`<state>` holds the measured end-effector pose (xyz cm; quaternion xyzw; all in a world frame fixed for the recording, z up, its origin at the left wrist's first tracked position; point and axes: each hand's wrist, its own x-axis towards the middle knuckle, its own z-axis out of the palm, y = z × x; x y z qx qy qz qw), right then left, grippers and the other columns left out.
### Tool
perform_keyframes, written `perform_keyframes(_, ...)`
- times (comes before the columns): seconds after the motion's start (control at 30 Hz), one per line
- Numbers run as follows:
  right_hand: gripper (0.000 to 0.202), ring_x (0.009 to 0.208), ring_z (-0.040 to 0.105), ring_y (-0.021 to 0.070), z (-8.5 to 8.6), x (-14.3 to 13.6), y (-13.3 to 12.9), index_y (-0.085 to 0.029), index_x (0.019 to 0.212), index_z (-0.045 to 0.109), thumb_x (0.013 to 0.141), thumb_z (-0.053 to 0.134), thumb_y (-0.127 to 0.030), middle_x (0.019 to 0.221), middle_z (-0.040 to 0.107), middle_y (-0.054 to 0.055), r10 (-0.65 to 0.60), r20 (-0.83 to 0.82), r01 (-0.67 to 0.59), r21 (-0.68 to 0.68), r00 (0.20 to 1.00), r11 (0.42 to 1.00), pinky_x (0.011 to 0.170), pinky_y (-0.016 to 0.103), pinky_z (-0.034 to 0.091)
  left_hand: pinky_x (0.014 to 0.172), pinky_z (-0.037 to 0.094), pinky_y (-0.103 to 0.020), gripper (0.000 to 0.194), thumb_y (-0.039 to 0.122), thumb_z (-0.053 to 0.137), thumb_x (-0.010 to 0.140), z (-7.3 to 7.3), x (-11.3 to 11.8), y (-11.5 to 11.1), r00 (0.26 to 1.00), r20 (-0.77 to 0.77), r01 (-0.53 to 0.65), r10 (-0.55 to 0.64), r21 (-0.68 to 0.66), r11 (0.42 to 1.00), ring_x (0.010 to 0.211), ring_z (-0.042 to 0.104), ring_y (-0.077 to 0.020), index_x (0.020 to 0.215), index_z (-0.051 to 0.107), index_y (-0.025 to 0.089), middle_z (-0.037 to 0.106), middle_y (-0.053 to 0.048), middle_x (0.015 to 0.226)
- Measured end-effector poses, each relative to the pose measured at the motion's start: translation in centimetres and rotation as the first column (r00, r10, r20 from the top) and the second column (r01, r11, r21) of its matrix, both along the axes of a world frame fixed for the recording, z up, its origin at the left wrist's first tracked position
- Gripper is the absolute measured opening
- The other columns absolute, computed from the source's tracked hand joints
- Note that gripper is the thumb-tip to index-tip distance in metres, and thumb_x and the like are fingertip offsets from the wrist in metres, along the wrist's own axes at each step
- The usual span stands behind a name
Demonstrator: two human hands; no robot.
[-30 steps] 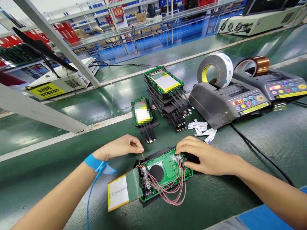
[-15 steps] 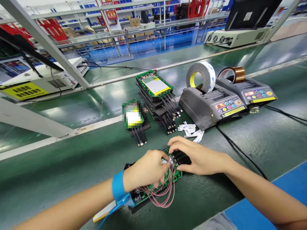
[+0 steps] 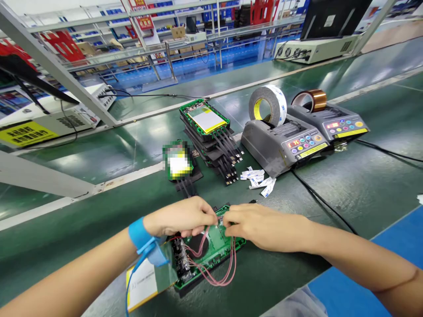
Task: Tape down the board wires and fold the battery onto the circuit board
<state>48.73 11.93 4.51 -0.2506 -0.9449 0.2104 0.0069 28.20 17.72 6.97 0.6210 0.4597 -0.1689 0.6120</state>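
Observation:
An open green-rimmed device casing (image 3: 216,251) lies on the bench before me, with a board of dark components (image 3: 181,257) at its left end. Thin pink wires (image 3: 235,259) loop out from that board and over the casing's near edge. My left hand (image 3: 187,215), above the casing, pinches some of these wires. My right hand (image 3: 261,225) is closed on the wires at the casing's right end; its fingertips are partly hidden. A blue strap (image 3: 139,233) circles the left wrist. A flat white battery pack (image 3: 142,284) with yellow edges lies at the casing's left.
Behind the hands stand a stack of similar casings (image 3: 205,119) with flat black cables and a single casing (image 3: 178,163), partly pixelated. Two tape dispensers (image 3: 284,145) (image 3: 343,125) sit at right, beside white liner scraps (image 3: 256,178). A metal post (image 3: 66,66) rises at left.
Both hands have drawn closer together over the casing's right end. My left hand has lifted wires, uncovering more of the casing's inside and the battery pack. The view has shifted slightly.

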Motion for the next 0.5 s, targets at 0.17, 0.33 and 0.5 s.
perform_keyframes(0.17, 0.015, 0.08, 0.046, 0.0169, -0.6, -0.3, 0.6, -0.014, 0.079, 0.06, 0.091, 0.051, -0.013, 0.083, 0.061, 0.003, 0.081, -0.069, -0.087, -0.082, 0.994, 0.993, 0.077, 0.029, 0.04, 0.043, 0.041, -0.016, 0.03, 0.042, 0.046, 0.09, -0.7, -1.1, -0.5, 0.968, 0.145, -0.207, 0.205, -0.003, 0.978, 0.046, 0.055, -0.0078, 0.089, 0.051, 0.013, 0.062, -0.001, 0.06)
perform_keyframes(0.33, 0.014, 0.084, 0.047, 0.0157, -1.9, 0.4, 0.8, -0.014, 0.095, 0.06, 0.094, 0.046, -0.015, 0.085, 0.06, 0.003, -0.073, -0.189, 0.027, -0.236, 0.979, 0.971, 0.073, 0.028, 0.039, 0.077, 0.055, -0.034, 0.026, 0.042, 0.037, 0.096, -2.4, -0.8, -3.4, 0.867, 0.285, -0.401, 0.408, -0.085, 0.912, 0.085, 0.068, -0.0185, 0.098, 0.036, 0.016, 0.068, -0.013, 0.095)
perform_keyframes(0.5, 0.011, 0.087, 0.05, 0.0115, -2.5, 0.5, 0.6, -0.016, 0.1, 0.054, 0.095, 0.044, -0.016, 0.089, 0.058, 0.001, -0.241, -0.278, 0.109, -0.417, 0.93, 0.902, 0.076, 0.024, 0.04, 0.081, 0.05, -0.033, 0.035, 0.053, 0.024, 0.099, -1.5, -1.2, -5.5, 0.823, 0.316, -0.384, 0.472, -0.302, 0.872, 0.083, 0.068, -0.0169, 0.098, 0.029, 0.019, 0.069, -0.012, 0.09)
